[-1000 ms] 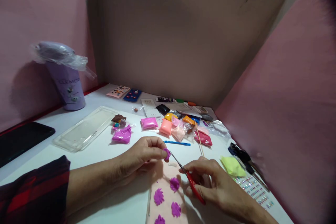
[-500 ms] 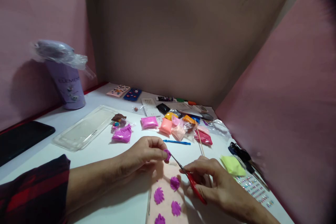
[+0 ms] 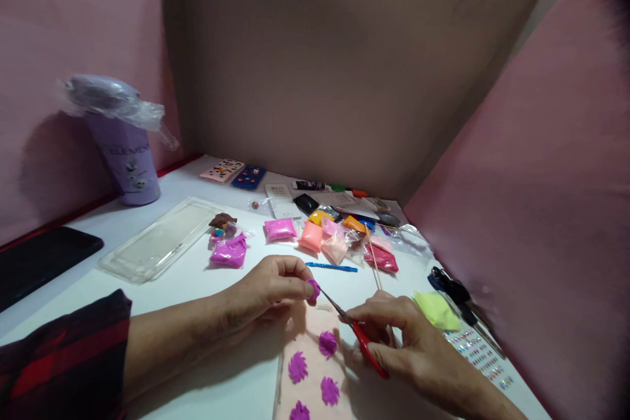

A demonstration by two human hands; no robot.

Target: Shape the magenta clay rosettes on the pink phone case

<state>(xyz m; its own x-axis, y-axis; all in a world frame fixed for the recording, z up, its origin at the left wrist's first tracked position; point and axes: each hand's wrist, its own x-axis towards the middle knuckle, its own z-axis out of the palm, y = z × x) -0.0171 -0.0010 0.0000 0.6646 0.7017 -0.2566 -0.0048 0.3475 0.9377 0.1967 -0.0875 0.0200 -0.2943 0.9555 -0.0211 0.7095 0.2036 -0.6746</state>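
Between thumb and fingertips, my left hand (image 3: 275,283) pinches a small purple clay piece (image 3: 314,291). My right hand (image 3: 401,335) grips red-handled scissors (image 3: 361,339), whose tips reach the right edge of that clay. Whether the blades touch or cut it is too small to tell. Below both hands lies a phone case covered in peach clay (image 3: 315,377). Several purple clay flowers with fringed edges, such as one flower (image 3: 327,343), sit on its surface. A thin wooden stick (image 3: 374,259) rises behind my right hand, its lower end hidden.
Bagged clays, including a pink packet (image 3: 280,230) and a red packet (image 3: 380,258), lie beyond my hands near a blue tool (image 3: 332,267). A clear case (image 3: 160,239), black phone (image 3: 49,262) and purple tumbler (image 3: 125,157) stand left. A yellow packet (image 3: 437,310) and gem sheet (image 3: 475,351) lie right.
My right hand and the scissors have shifted very slightly, with the blades a little closer together. My left hand holds the purple clay in the same place.
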